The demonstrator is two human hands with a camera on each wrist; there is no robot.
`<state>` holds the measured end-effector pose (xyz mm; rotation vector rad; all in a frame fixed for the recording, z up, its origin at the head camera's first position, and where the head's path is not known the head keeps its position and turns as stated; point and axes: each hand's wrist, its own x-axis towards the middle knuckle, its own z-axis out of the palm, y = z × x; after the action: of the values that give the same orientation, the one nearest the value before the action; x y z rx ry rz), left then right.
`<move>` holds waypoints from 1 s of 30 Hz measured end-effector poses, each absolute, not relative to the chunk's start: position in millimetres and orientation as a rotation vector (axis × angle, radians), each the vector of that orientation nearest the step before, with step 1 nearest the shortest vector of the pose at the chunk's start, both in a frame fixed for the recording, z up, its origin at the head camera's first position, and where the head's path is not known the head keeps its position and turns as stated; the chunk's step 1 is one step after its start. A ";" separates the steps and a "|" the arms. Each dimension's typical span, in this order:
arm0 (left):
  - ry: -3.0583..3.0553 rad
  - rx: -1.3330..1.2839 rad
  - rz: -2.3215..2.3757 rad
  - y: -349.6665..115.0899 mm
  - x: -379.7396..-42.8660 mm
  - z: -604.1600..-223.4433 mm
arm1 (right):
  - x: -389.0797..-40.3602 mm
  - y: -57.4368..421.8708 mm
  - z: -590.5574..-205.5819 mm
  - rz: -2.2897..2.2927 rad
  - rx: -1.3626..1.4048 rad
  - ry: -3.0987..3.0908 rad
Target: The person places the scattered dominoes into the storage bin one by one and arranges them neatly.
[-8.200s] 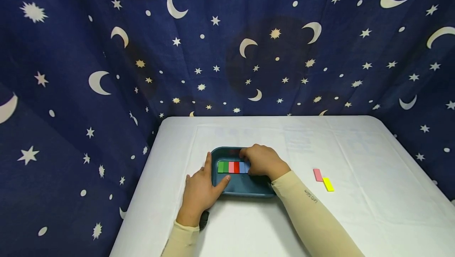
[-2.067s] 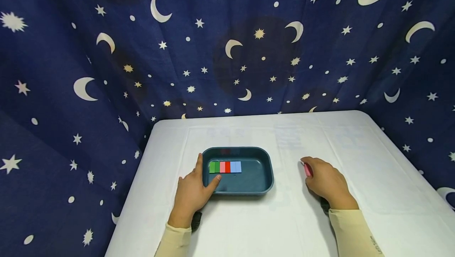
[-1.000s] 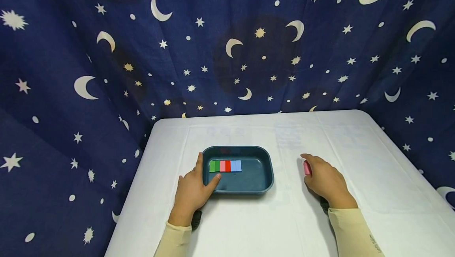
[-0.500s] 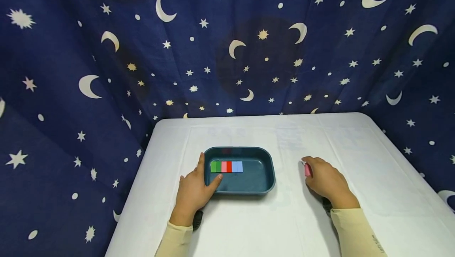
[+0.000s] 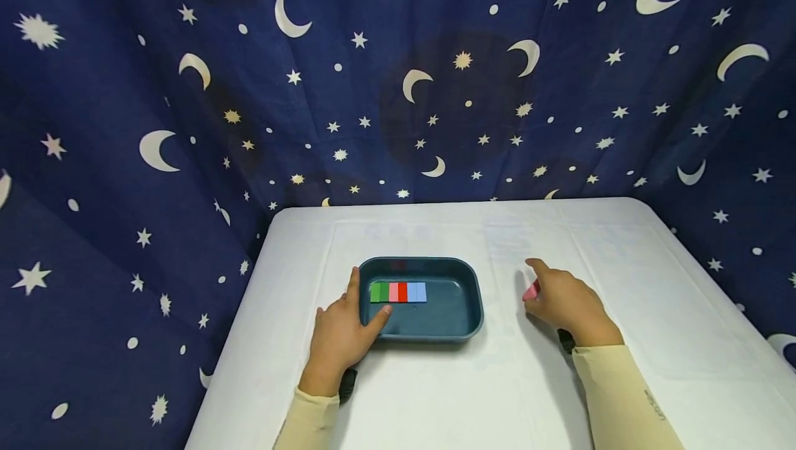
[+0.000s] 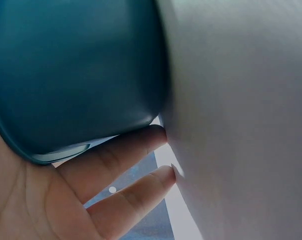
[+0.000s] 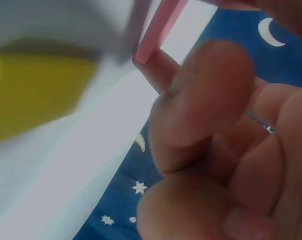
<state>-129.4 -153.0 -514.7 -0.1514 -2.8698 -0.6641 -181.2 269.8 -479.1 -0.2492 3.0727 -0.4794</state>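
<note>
In the head view my left hand (image 5: 340,341) holds the left end of a dark teal tray (image 5: 450,308), thumb over the rim and index finger along the side. The left wrist view has two of its fingers (image 6: 133,200) against the tray's outer wall. Inside, a row of small tiles (image 5: 398,292) runs green, green, pink, red, blue, blue. To the tray's right, my right hand (image 5: 569,306) pinches a pink tile (image 5: 531,292), tilted, close over the table. A yellow tile (image 7: 38,92) shows near it in the right wrist view; the hand hides it from the head view.
A white cloth covers the table (image 5: 448,401). Behind it and at both sides hangs a dark blue curtain (image 5: 385,83) with moons and stars.
Earlier the right hand was at the blue tiles in the tray; it moved right to the pink tile. In the last half second its index finger lifted and the tile tilted. Left hand stayed.
</note>
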 end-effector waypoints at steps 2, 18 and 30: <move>-2.872 -0.145 -0.656 -154.1 -129.5 -513.5 | -186.0 262.4 -473.2 -0.488 -0.265 3.072; -2.867 -0.141 -0.655 -155.0 -132.2 -516.0 | -217.9 187.3 -419.2 -0.586 -0.437 3.210; -2.864 -0.135 -0.656 -153.0 -132.0 -516.8 | -224.0 134.0 -409.5 -0.717 -0.632 3.232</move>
<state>-132.0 -153.0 -516.8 -0.1347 -2.8636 -0.6558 -224.0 134.0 -409.5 -0.6317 3.2321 -0.7168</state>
